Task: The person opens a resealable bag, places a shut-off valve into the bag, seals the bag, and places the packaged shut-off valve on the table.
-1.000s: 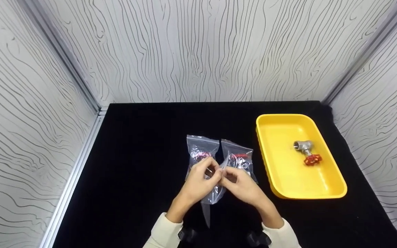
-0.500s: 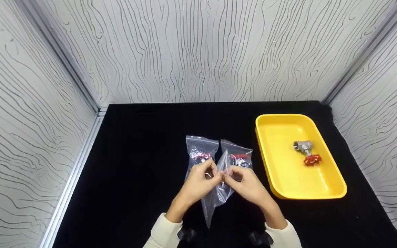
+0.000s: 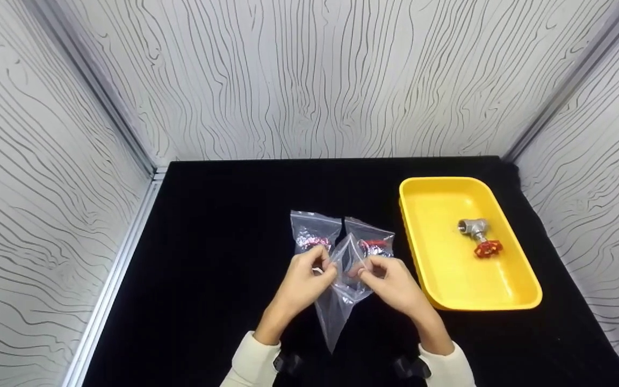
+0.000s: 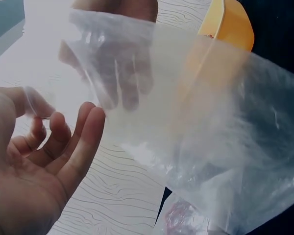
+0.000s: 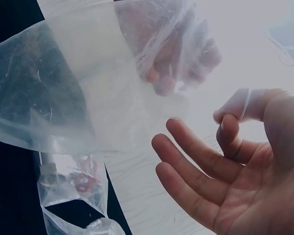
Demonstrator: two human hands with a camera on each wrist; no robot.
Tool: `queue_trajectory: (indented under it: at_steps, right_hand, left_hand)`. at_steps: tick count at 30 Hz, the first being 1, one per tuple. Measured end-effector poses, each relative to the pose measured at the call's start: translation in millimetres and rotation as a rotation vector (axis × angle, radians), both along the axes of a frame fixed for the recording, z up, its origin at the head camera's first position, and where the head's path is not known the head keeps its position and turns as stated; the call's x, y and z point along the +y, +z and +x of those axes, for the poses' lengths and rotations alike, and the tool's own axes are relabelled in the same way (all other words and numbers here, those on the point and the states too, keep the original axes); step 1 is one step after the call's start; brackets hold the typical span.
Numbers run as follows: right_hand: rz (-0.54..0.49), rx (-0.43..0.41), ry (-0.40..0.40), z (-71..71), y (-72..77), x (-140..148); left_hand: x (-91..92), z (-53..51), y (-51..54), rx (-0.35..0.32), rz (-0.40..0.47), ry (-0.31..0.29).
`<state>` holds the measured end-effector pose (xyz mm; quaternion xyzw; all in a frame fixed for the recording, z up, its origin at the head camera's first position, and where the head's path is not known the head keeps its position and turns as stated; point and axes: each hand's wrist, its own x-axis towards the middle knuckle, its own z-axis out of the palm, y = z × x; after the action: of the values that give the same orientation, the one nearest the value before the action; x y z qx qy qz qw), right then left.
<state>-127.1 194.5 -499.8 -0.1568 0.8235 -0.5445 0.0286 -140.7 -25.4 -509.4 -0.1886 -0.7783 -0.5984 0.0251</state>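
Observation:
My left hand [image 3: 300, 280] and right hand [image 3: 395, 285] each pinch one side of the mouth of a clear zip bag [image 3: 335, 320], between thumb and forefinger. The bag hangs point-down between them with its mouth spread apart. In the left wrist view the bag [image 4: 225, 142] looks flat, and the other hand shows through its film. My right hand's [image 5: 215, 181] remaining fingers are loosely spread. Just beyond lie two filled zip bags, the left one [image 3: 314, 226] and the right one [image 3: 366, 232], both with red and metal parts inside; my hands partly hide them.
At the right stands a yellow tray [image 3: 444, 279] holding a metal valve [image 3: 473, 228] with a red handwheel [image 3: 488, 248]. Black cloth [image 3: 223, 242] covers the table. Wood-patterned panels [image 3: 331, 80] enclose the back and both sides.
Both hands have drawn apart from nearly touching, and the bag's mouth has opened between them. The filled bags, the tray and the valve have stayed put.

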Motion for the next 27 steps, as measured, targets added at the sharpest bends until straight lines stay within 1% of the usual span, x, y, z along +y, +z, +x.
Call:
queue_trajectory:
  at_steps: [3,7,10,12,14,17,19,21,22,25,27]
  right_hand:
    - [-0.003,-0.015,-0.051,-1.8,0.3,4.5]
    - [-0.002,-0.052,-0.14,-4.1,0.6,11.8]
    - [0.027,-0.075,-0.223,-5.1,1.0,17.9]
    - [0.046,-0.088,-0.267,-5.7,1.2,21.3]
    - [0.063,-0.1,-0.293,-6.7,0.8,23.9]
    - [0.073,-0.125,-0.303,-7.9,0.0,26.5]
    - [0.083,-0.136,-0.305,-8.8,-1.5,27.8]
    - [0.099,-0.142,-0.31,-9.3,-3.4,29.5]
    - [0.107,-0.144,-0.313,-9.4,-4.3,30.5]
    - [0.129,-0.16,-0.318,-10.7,-8.6,33.0]
    - [0.135,-0.173,-0.314,-11.2,-11.2,34.5]
  left_hand:
    - [-2.2,-0.8,0.2,-0.021,0.019,0.009]
    - [-4.7,-2.0,-0.8,-0.06,0.063,0.011]
    - [-6.2,-3.5,-3.1,-0.057,0.066,0.034]
    - [-7.0,-4.7,-4.9,-0.032,0.054,0.056]
    - [-7.2,-5.8,-6.2,0.009,0.026,0.083]
    - [-6.4,-7.2,-7.8,0.09,-0.02,0.12]
    - [-5.0,-7.7,-8.4,0.133,-0.034,0.135]
    - [-3.2,-8.3,-9.2,0.163,-0.022,0.127]
    - [-2.3,-8.7,-9.7,0.174,-0.013,0.111]
    - [-0.1,-8.5,-10.8,0.2,0.001,0.038]
    - [1.1,-8.2,-12.3,0.24,-0.018,-0.018]
